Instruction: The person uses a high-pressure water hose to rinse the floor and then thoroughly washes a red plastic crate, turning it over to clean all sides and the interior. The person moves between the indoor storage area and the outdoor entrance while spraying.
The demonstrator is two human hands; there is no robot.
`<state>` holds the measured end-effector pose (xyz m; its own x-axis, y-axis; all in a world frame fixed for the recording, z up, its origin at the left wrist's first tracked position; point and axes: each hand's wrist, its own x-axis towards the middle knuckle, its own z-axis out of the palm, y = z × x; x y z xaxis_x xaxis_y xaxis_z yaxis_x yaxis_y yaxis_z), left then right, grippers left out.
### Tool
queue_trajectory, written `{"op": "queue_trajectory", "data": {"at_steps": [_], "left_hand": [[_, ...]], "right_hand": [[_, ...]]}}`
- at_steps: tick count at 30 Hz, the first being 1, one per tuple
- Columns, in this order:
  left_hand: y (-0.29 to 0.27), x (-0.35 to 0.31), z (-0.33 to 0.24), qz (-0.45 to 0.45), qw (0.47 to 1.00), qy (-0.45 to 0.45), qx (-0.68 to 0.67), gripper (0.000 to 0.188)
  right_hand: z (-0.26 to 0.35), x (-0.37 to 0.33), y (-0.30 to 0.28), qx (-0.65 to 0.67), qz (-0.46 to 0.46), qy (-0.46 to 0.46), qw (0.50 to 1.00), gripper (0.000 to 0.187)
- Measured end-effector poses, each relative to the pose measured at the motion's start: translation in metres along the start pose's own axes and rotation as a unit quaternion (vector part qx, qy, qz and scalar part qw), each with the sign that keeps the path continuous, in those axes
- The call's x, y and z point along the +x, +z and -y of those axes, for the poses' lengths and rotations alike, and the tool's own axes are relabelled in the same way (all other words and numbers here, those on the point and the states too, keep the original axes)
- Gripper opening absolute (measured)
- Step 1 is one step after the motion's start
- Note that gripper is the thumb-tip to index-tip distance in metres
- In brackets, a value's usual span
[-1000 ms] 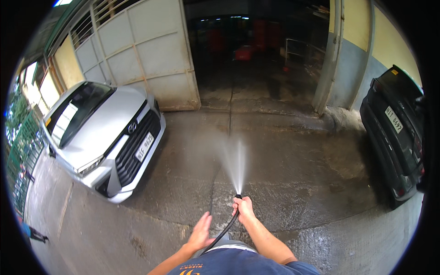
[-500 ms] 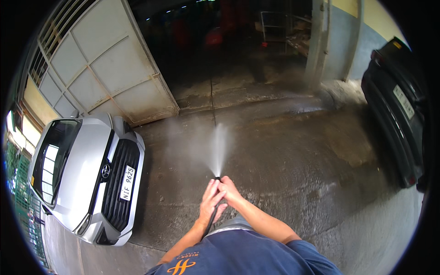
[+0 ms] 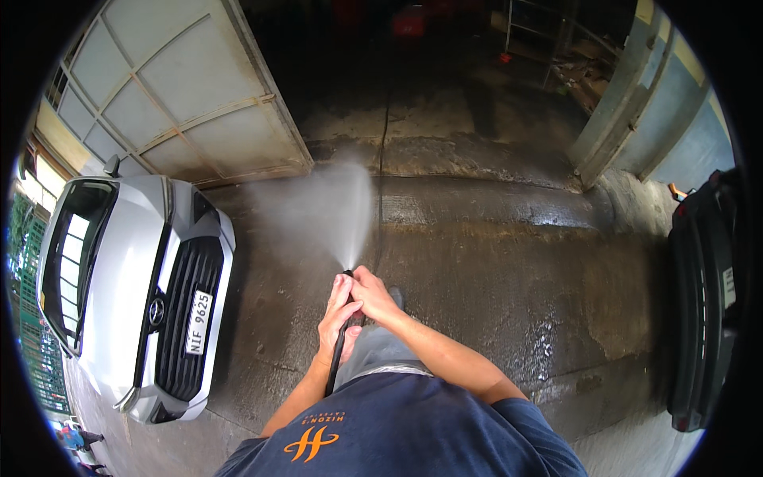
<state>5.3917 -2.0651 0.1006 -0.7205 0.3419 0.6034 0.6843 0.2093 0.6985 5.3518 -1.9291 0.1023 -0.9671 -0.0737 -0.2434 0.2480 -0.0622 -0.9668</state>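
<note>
Both of my hands are wrapped round a black hose (image 3: 336, 362) that runs up from my waist. My right hand (image 3: 375, 296) grips its front end just behind the nozzle (image 3: 347, 273). My left hand (image 3: 338, 324) is closed on the hose from the left side, slightly lower, its fingers against the right hand. A fan of white water spray (image 3: 342, 211) leaves the nozzle forward and left, over the wet concrete floor (image 3: 477, 270). Part of the grip is hidden behind my fingers.
A silver car (image 3: 119, 254) stands close on the left, a dark vehicle (image 3: 703, 302) at the right edge. Ahead, a white metal gate (image 3: 191, 87) stands beside a dark doorway with a pillar (image 3: 620, 119). A line lies across the threshold. A person (image 3: 75, 437) is at the lower left.
My hands and the nozzle have shifted left and forward in view. The spray now fans wider to the left. The gate and doorway appear closer, and a foot shows beside my right hand.
</note>
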Motion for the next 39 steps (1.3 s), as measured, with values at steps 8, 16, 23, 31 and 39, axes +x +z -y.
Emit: {"op": "queue_trajectory", "data": {"at_steps": [8,16,23,31,39], "left_hand": [[0.059,0.217,0.180,-0.049,0.993,-0.011,-0.111,0.048],[0.109,0.401,0.332,-0.067,0.993,-0.014,-0.099,0.045],[0.187,0.573,0.494,-0.152,0.986,-0.023,-0.070,0.033],[0.195,0.789,0.590,-0.246,0.969,0.017,0.014,0.039],[0.258,0.960,0.774,-0.266,0.964,0.028,-0.013,0.033]], "right_hand": [[-0.115,0.143,-0.278,-0.011,-0.232,0.077,0.970,0.043],[-0.270,0.005,-0.473,0.252,-0.711,0.350,0.555,0.036],[-0.260,0.246,-0.622,0.195,-0.706,0.339,0.591,0.037],[0.022,0.872,-0.729,-0.009,-0.290,0.083,0.953,0.024],[0.110,1.185,-0.786,0.039,-0.105,-0.144,0.983,0.025]]}}
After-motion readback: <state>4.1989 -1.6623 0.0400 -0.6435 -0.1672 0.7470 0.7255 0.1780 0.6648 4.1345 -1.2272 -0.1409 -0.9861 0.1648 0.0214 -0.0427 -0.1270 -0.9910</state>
